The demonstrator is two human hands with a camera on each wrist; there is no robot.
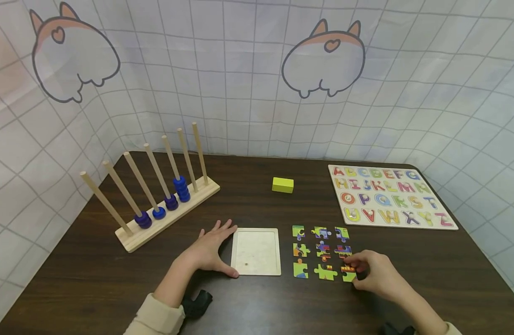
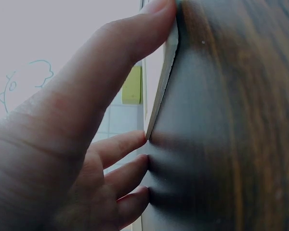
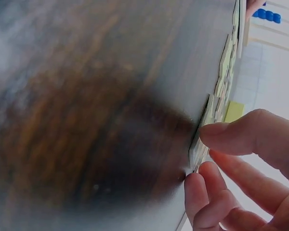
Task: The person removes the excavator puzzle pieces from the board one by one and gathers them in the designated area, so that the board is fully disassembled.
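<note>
My left hand (image 1: 210,251) rests at the left side of a pale, shallow square wooden puzzle tray (image 1: 256,251), fingers spread. Its thumb touches the near left corner, and the index fingertip meets the far left one; in the left wrist view the tray's edge (image 2: 163,86) runs between them. Jigsaw pieces (image 1: 322,251) in green, orange and purple lie in three spaced rows to the right of the tray. With thumb and fingertips, my right hand (image 1: 378,275) pinches the near right jigsaw piece (image 1: 348,277), which lies low at the tabletop and is partly covered by the fingers.
A wooden peg stand (image 1: 169,214) with blue and purple rings occupies the back left. Behind the tray sits a yellow block (image 1: 283,185). An alphabet board (image 1: 391,197) with knobbed letters lies at the back right of the dark wooden table (image 1: 257,307). Gridded cloth (image 1: 223,83) hangs behind.
</note>
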